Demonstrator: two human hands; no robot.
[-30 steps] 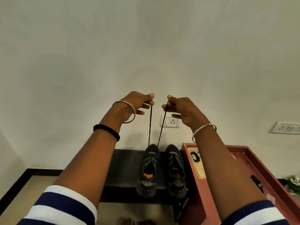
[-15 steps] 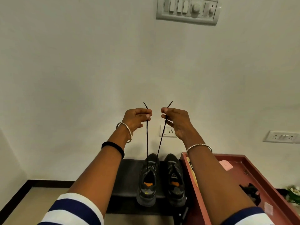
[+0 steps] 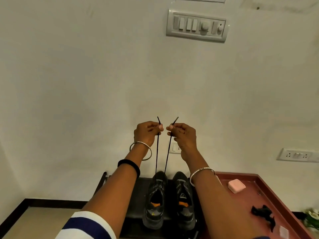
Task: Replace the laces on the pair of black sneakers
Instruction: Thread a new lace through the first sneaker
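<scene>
The black lace (image 3: 156, 152) is pinched taut by its two ends, one in the left hand (image 3: 147, 133), one in the right hand (image 3: 183, 136). The laced sneaker (image 3: 155, 206) is seen at six o'clock below them, its mate (image 3: 183, 202) just beside at three o'clock.

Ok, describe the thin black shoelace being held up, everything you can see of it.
The thin black shoelace is a narrow cord; its weave is too fine to tell. Its two strands rise taut, nearly upright, from the lacing area of the left-hand black sneaker, spreading slightly upward. The left hand pinches one strand, the right hand the other, and a short stiff tip pokes out above each, angled outward. How it threads through the shoe cannot be seen.
</scene>
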